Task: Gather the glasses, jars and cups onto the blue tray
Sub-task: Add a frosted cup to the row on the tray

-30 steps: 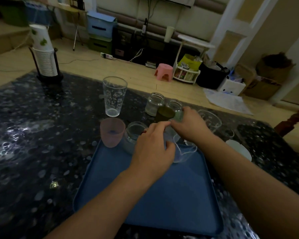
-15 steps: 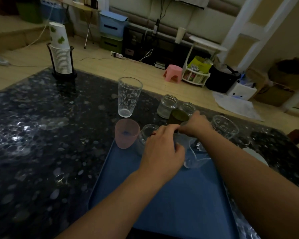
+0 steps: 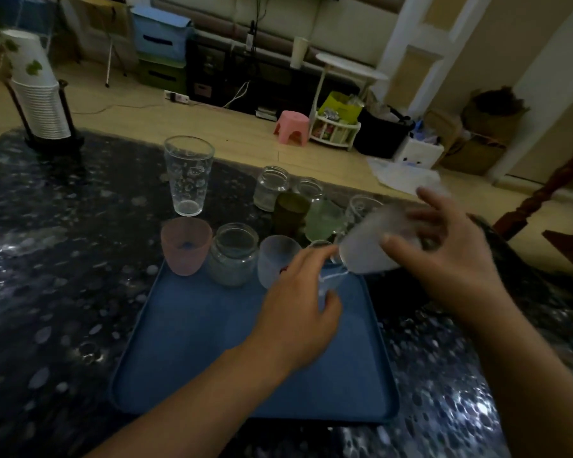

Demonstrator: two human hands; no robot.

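Observation:
The blue tray (image 3: 212,358) lies in the middle of the dark table. Along its far edge stand a pink cup (image 3: 186,247), a glass jar (image 3: 234,259) and a frosted white cup (image 3: 273,262). My left hand (image 3: 298,312) curls around a small clear glass (image 3: 328,279) at the tray's far right, which it mostly hides. My right hand (image 3: 444,259), blurred, holds a tilted frosted cup (image 3: 364,252) just above that corner. Beyond the tray stand a tall clear glass (image 3: 187,176), two jars (image 3: 272,190), a dark cup (image 3: 290,213), a green cup (image 3: 323,221) and another clear glass (image 3: 361,204).
A stack of paper cups in a black holder (image 3: 40,104) stands at the table's far left corner. The table's far edge runs just behind the jars, with wooden floor and a pink stool (image 3: 291,125) beyond it. A dark wooden chair (image 3: 563,206) stands at the right.
My right hand has come away from the cluster with the frosted cup, lifting it to the right and tilting it. My left hand has stayed at the tray's far right.

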